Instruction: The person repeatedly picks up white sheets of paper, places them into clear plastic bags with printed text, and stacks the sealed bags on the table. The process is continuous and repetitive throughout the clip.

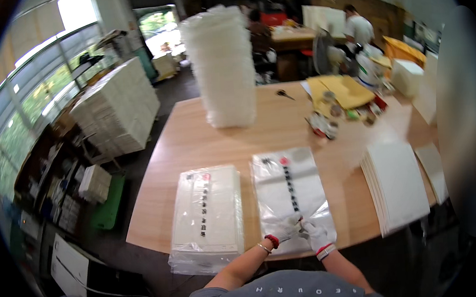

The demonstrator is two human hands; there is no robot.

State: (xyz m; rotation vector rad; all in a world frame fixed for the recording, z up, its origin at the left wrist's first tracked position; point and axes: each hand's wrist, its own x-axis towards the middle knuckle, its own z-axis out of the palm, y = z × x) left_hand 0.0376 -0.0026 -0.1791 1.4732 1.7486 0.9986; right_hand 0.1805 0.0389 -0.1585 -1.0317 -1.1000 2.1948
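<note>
Both my hands wear white gloves with red cuffs and meet over the near part of a stack of clear printed plastic bags (269,201). The bags lie flat, with a dark line of print and a red round mark. My left hand (282,231) has its fingers closed toward the right. My right hand (317,235) is closed too, its fingertips against those of the left. Whatever is between the fingers is too small to make out. Left of the bags lies a pile of white sheets in printed clear bags (198,217).
A tall stack of translucent wrapping (221,67) stands on the wooden table (166,148). Scissors (285,94), a yellow envelope (341,90) and a cluttered heap of small things (323,126) lie farther back. White boards (398,187) are at right. Another person (359,28) works in the background.
</note>
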